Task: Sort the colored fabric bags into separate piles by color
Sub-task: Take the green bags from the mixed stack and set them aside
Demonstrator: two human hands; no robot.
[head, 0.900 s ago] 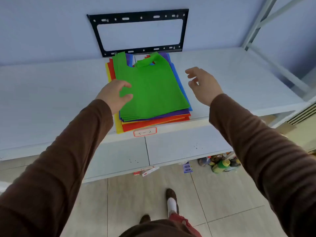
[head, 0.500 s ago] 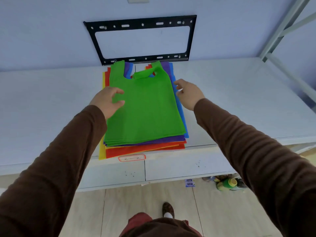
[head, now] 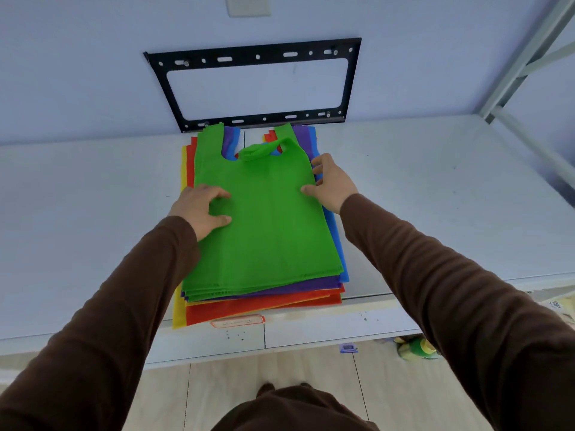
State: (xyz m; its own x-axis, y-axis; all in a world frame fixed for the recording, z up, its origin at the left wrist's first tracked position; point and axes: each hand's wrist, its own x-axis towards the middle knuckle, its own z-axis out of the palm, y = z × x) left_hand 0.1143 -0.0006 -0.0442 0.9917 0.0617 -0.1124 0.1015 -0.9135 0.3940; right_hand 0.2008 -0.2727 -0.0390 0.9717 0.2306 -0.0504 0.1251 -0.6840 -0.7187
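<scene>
Sorting has barely begun: one mixed stack (head: 261, 269) lies on the counter (head: 435, 197) between the hands, with a green bag (head: 267, 219) on top. The left hand (head: 199, 209) rests on the bag's near-left edge, fingers curled and loosely spread; the right hand (head: 333, 181) touches its opposite edge, fingers apart, nothing pinched yet. The next move probably means pinching only the top layer. Several green layers show, then purple, blue, orange-red and yellow (exact counts cannot be told).
</scene>
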